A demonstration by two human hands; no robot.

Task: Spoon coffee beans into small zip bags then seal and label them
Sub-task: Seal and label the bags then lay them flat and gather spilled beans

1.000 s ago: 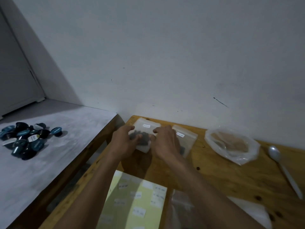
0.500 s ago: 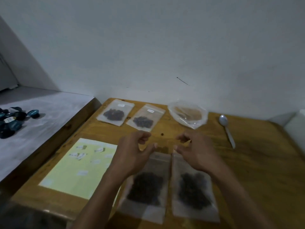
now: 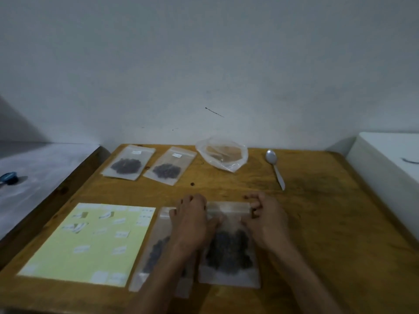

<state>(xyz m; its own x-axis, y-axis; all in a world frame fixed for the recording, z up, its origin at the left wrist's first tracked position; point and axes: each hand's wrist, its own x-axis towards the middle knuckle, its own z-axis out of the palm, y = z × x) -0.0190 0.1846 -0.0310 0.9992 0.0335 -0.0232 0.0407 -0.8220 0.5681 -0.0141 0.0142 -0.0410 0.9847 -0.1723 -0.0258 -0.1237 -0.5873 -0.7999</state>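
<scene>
A: Zip bag (image 3: 229, 252), filled with beans: location?
B: Near table edge (image 3: 340, 223), flat, directly under both hands; a second filled bag (image 3: 154, 248) touches its left side.
A: Long axis?
B: Runs away from the person; zip strip (image 3: 229, 207) lies crosswise at the far end.
A: Hands?
B: Left hand (image 3: 192, 220) presses fingertips on the strip's left end; right hand (image 3: 265, 220) pinches its right end. Equally near.
A: Judgement?
B: Sealing likely proceeds sideways along the strip.
</scene>
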